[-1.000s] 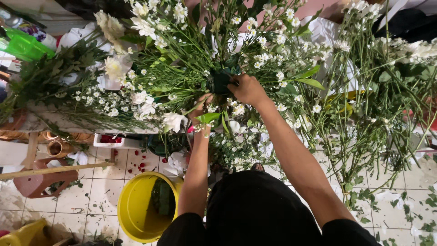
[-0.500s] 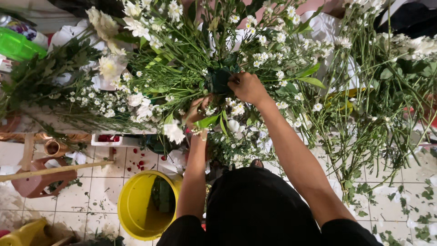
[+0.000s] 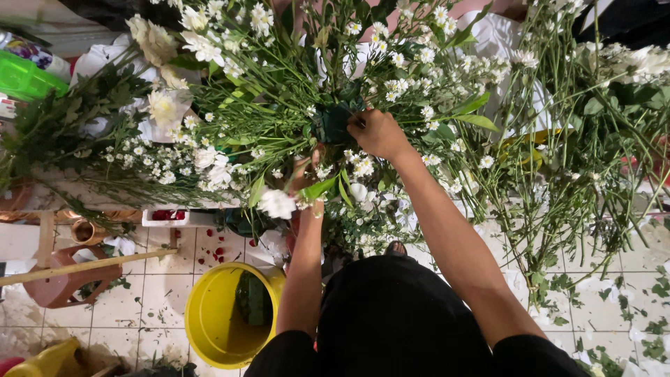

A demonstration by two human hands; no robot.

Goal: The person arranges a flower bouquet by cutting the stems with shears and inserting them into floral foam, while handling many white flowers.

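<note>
While her right hand (image 3: 377,132) closes on the dark green foam block (image 3: 333,122) mid-arrangement, the left hand (image 3: 305,171), grip hidden by leaves, steadies thin stems (image 3: 279,105); they look brittle, best held low.

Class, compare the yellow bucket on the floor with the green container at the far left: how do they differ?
The yellow bucket is round and shown almost whole; the green container looks boxy and is cut off by the frame edge. The bucket stands on the tiled floor, holding something dark green; the container sits higher, behind foliage, its contents unseen. Both look like plastic.
</note>
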